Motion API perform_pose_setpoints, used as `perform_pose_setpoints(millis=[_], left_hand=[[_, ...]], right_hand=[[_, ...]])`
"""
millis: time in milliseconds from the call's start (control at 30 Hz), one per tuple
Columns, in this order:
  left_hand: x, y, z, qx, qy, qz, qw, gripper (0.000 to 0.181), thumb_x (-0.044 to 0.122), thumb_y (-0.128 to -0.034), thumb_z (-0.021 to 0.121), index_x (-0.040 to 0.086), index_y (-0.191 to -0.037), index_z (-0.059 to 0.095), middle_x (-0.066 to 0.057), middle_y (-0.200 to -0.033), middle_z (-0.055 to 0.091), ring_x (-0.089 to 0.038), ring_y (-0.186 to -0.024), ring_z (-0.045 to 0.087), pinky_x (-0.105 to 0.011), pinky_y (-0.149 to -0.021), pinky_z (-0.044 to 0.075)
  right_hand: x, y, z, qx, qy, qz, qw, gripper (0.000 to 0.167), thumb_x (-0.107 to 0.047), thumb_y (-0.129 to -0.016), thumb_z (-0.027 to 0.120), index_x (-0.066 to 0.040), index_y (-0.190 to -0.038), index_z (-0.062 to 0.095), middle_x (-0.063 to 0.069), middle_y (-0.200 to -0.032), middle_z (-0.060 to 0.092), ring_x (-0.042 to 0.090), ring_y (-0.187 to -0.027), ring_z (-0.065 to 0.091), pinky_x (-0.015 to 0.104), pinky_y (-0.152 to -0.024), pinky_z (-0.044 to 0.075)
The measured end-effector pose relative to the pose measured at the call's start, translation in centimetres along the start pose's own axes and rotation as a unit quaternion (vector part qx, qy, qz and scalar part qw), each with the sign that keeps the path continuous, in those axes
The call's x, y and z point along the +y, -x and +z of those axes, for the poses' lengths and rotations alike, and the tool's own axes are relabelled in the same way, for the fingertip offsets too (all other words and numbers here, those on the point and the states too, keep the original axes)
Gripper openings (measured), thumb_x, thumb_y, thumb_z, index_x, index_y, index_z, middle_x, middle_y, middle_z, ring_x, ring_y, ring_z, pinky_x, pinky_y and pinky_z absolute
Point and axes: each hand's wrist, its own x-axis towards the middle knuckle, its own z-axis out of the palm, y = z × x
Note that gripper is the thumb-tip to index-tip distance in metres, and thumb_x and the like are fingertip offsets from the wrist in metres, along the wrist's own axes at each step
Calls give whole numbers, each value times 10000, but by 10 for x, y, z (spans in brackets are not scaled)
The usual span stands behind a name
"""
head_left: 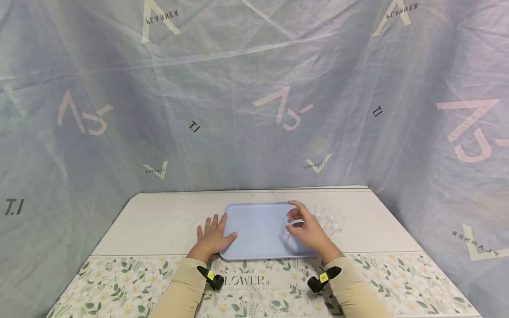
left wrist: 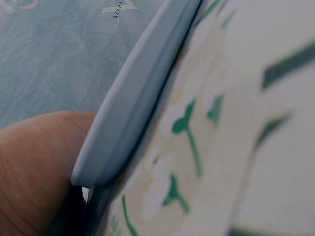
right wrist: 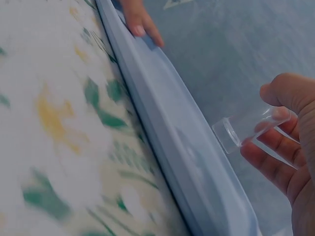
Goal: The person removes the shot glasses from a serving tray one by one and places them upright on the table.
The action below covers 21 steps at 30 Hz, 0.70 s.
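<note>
In the head view a light blue tray (head_left: 254, 229) lies on the table. My left hand (head_left: 214, 237) rests at its left edge with fingers spread and straight, the thumb reaching over the rim. My right hand (head_left: 312, 232) pinches a small clear glass (head_left: 287, 219) between thumb and fingers over the tray's right part. In the right wrist view the glass (right wrist: 230, 133) shows a thick base pointed at the tray; whether it touches the tray I cannot tell. Just right of my right hand, several more clear glasses (head_left: 332, 218) stand close together on the table.
A white cloth with a flowered front band (head_left: 131, 282) covers the table. Grey-blue printed curtains (head_left: 238, 132) hang behind and at both sides. Each wrist carries a black strap with a small camera (head_left: 318, 282).
</note>
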Motion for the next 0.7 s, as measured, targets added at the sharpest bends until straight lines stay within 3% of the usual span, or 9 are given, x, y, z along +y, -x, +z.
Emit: perform_pose_setpoints(millis=[200,433,533,700], left_hand=[[1,0,1,-44,8,18,10000,877,589,-980,525,190,-1645,117,-192,-1684,26,-442,-1532,-66,-693,-1145,-74],[0,0,-1,-47,-17,39,10000,878,592,-983,517,192,-1646,104,-193,-1685,16,-442,-1532,-70,-693,-1145,-78],[0,-1,-1,-8,-6,46,10000,879,585,-981,528,182,-1645,117,-199,-1683,28,-447,-1532,-59,-696,-1145,-71],[0,-1,-1,-67,-36,15,10000,881,589,-980,525,186,-1645,112,-194,-1684,20,-442,-1532,-67,-694,-1146,-75]], right_hand=[[7,9,-23,373,284,47,9989,740,153,-829,727,5,-1477,402,312,-1096,600,479,-968,644,582,-810,558],[20,13,-53,778,-17,-97,9969,752,153,-843,722,-43,-1492,395,279,-1078,612,232,-920,665,254,-762,581],[19,14,-66,852,-151,-122,9962,744,127,-860,721,-41,-1504,387,295,-1088,604,204,-925,661,234,-764,574],[16,22,-82,934,124,30,9955,749,100,-875,724,-48,-1518,372,253,-1098,610,240,-943,657,211,-774,563]])
